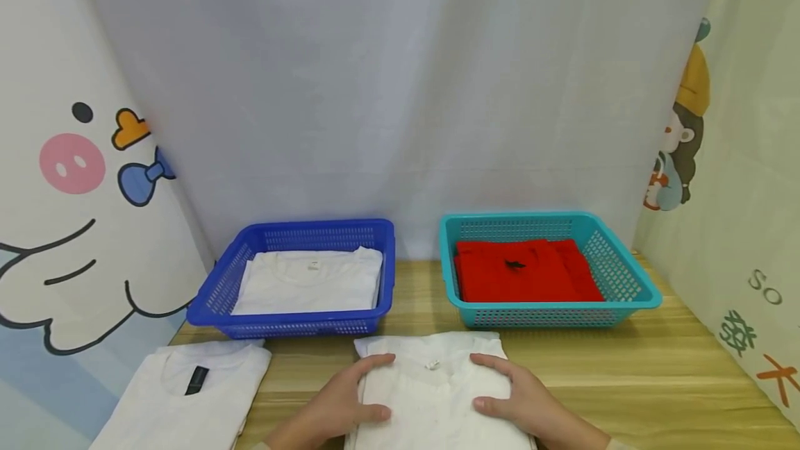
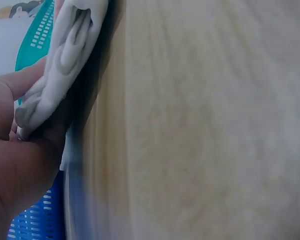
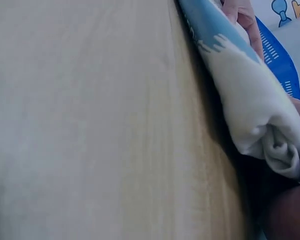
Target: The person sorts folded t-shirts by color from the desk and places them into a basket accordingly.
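Observation:
A folded white T-shirt point(image 1: 440, 412), its neckline and small pale tag at the far end, is at the front middle of the table. My left hand point(image 1: 340, 401) grips its left edge and my right hand point(image 1: 531, 398) the right edge, thumbs and index fingers over the top. Both wrist views show the rolled side folds of the shirt point(image 3: 257, 100) between the hands, over the table, with a blue print on its lower face. Fingers under the fabric are partly hidden.
Behind stand a blue basket point(image 1: 300, 323) holding folded white shirts point(image 1: 312, 287) and a teal basket point(image 1: 550, 314) holding folded red shirts point(image 1: 515, 280). At the left lies another folded white shirt point(image 1: 181, 412) with a black tag. A curtain point(image 1: 412, 89) hangs behind the table.

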A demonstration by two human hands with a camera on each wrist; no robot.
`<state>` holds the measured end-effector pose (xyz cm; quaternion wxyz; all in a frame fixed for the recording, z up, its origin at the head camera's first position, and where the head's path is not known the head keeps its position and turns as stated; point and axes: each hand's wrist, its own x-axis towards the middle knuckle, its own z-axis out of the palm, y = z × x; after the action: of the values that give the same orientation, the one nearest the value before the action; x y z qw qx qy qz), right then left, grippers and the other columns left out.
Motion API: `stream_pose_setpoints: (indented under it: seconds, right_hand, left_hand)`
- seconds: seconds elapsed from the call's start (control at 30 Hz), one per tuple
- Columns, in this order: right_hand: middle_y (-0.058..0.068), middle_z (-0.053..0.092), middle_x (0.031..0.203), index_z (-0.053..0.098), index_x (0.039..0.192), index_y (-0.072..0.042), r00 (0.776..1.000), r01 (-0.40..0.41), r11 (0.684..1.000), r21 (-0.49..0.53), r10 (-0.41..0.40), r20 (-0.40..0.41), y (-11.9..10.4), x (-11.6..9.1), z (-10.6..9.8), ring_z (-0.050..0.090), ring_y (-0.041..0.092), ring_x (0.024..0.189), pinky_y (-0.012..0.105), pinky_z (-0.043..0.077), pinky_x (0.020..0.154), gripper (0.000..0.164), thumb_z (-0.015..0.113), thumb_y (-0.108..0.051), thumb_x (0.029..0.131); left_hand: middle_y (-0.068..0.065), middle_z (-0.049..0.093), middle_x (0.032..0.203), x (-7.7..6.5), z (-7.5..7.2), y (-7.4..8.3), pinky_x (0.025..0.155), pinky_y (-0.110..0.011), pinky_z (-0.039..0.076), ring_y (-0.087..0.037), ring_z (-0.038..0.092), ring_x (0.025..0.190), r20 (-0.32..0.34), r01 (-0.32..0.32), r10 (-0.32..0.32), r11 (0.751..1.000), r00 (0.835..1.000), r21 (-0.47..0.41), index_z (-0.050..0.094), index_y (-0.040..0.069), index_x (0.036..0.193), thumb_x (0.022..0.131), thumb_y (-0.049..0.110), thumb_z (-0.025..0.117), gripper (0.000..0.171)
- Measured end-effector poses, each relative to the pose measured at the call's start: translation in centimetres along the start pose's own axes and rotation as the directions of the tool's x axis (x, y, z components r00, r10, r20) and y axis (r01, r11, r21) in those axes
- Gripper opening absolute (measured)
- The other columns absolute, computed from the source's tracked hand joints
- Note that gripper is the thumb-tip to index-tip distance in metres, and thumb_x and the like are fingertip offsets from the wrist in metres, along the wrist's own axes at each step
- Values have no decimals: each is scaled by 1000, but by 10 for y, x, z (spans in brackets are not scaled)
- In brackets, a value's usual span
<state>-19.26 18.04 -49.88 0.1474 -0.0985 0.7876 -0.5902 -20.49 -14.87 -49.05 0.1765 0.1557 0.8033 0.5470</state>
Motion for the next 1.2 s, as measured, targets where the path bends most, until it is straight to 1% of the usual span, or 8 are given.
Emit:
stream_pose_setpoints:
  seconds: [0.17,0.37,0.47,0.6,0.73,0.9,1.03,1.2]
  right_hand:
    - [19,50,135,48,142,-11,999,15,1000,15,-14,-32,-1,1,1,54,25,111,31,50,85,76,83,-24,75]
    - [18,51,135,53,139,-14,996,1,1000,-6,-2,-93,-6,-4,2,53,26,113,32,51,84,74,85,-24,73]
    - [19,51,135,53,139,-14,994,18,1000,11,-17,-110,-11,-8,1,53,26,113,31,52,84,73,85,-22,73]
    - [21,52,133,50,141,-10,995,62,995,78,-55,-87,-19,-15,-1,58,24,107,30,54,79,73,82,-17,76]
    - [20,51,133,49,142,-14,995,61,993,97,-53,-80,-29,-20,-2,62,24,103,34,56,76,72,82,-18,78]
    - [18,50,135,52,140,-19,992,63,996,70,-54,-113,-45,-23,0,60,23,105,33,56,77,71,83,-21,76]
    - [20,49,133,54,138,-20,985,112,993,43,-105,-140,-57,-24,3,61,25,103,33,56,74,69,83,-19,75]
    - [15,51,133,57,135,-30,975,139,990,-4,-137,-177,-73,-17,7,60,25,105,33,56,73,69,85,-22,73]
  left_hand:
    - [-14,50,136,2,-1,-1,100,-49,37,-29,49,119,-39,-45,46,999,998,20,49,26,140,71,20,85,78]
    - [-17,46,139,1,-6,4,97,-44,41,-28,50,118,-78,-99,98,995,992,-11,51,21,140,72,26,86,77]
    - [-18,43,143,-4,-8,10,97,-45,41,-29,49,120,-85,-103,101,994,991,-20,50,22,141,72,28,85,77]
    - [-18,40,145,-11,-11,20,96,-43,42,-28,49,120,-93,-114,111,993,990,-34,50,23,141,73,28,85,76]
    - [-16,39,146,-18,-15,32,96,-40,43,-27,48,120,-109,-122,117,992,987,-39,51,25,140,73,28,84,75]
    - [-14,40,145,-25,-21,46,93,-32,44,-26,49,119,-138,-126,117,991,983,-54,52,26,139,74,24,84,73]
    - [-14,43,143,-30,-30,57,88,-27,48,-26,52,114,-161,-143,133,988,978,-51,52,24,139,74,21,85,74]
    - [-13,45,142,-36,-45,68,84,-26,51,-25,55,113,-188,-172,176,984,966,34,49,29,140,74,25,85,75]
